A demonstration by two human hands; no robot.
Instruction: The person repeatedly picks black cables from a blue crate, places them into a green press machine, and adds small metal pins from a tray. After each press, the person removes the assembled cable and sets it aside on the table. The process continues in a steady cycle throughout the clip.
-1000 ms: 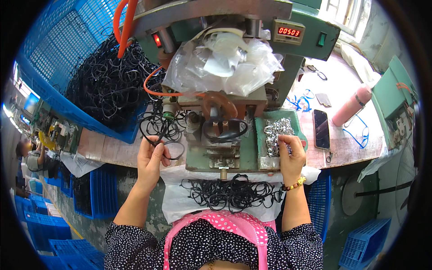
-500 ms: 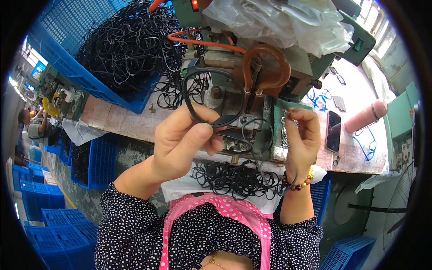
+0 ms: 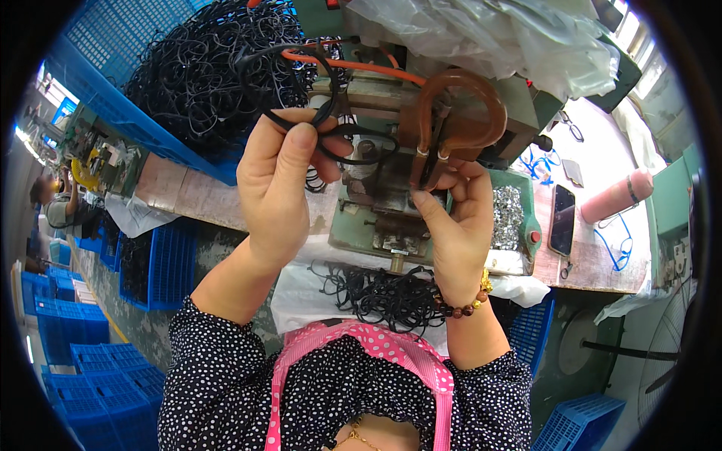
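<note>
My left hand [image 3: 274, 188] is closed with thumb and fingers on a black eyeglass frame [image 3: 361, 162], held up and tilted left of the machine. One lens ring rises above the fingers; the other reaches right, toward the machine. My right hand [image 3: 462, 240] is closed in a pinch just below the brown looped coil [image 3: 492, 128], at the machine's small metal fixture [image 3: 398, 203]. Whatever sits between its fingertips is too small to make out. A tray of tiny shiny metal parts [image 3: 508, 214] lies right beside that hand. Black frames [image 3: 383, 297] lie heaped on white sheeting at my lap.
A blue crate [image 3: 143, 135] piled with black frames [image 3: 210, 83] stands at the back left. Clear plastic sheeting [image 3: 489, 37] drapes over the machine, and an orange hose [image 3: 361, 68] crosses it. Rightward on the bench are a phone [image 3: 562, 218] and a pink bottle [image 3: 620, 195].
My right hand has moved left from the metal-parts tray to the fixture under the coil. My left hand has shifted left and up, turning the eyeglass frame.
</note>
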